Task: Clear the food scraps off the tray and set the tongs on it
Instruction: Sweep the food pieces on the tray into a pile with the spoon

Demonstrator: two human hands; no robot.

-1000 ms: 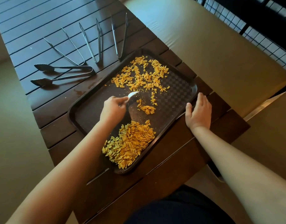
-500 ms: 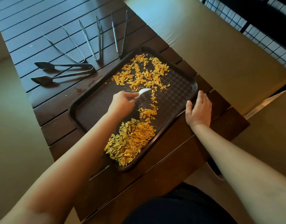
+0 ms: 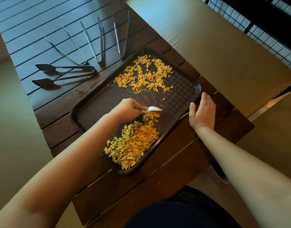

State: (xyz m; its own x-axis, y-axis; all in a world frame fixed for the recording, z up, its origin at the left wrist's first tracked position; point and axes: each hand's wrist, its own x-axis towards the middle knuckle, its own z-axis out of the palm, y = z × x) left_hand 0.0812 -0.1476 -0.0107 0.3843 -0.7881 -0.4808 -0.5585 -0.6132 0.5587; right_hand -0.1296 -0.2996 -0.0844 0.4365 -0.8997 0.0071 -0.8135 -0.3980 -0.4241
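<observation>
1 tray (image 3: 79,111) on the slatted table (image 3: 34,23). 4 tongs beyond tray's far-left edge: 3 slim ones (image 3: 70,46) (image 3: 95,41) (image 3: 122,35) fanned out, 1 w/ broad scoop tips (image 3: 64,73) lying furthest left. 1 white spoon (image 3: 153,109) over the tray. Scraps on tray in 3 lots: far scatter (image 3: 144,74), small clump (image 3: 150,116) by the spoon, big near heap (image 3: 132,145). 2 hands (image 3: 127,109) (image 3: 202,112).

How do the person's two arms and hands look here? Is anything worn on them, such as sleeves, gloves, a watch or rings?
Both forearms are bare for all their visible length; no sleeve edge shows in the head view. The left hand and the right hand wear no gloves. No watch, bracelet or band shows on either wrist, and no ring shows on the visible fingers. No markings show on the arms.
</observation>
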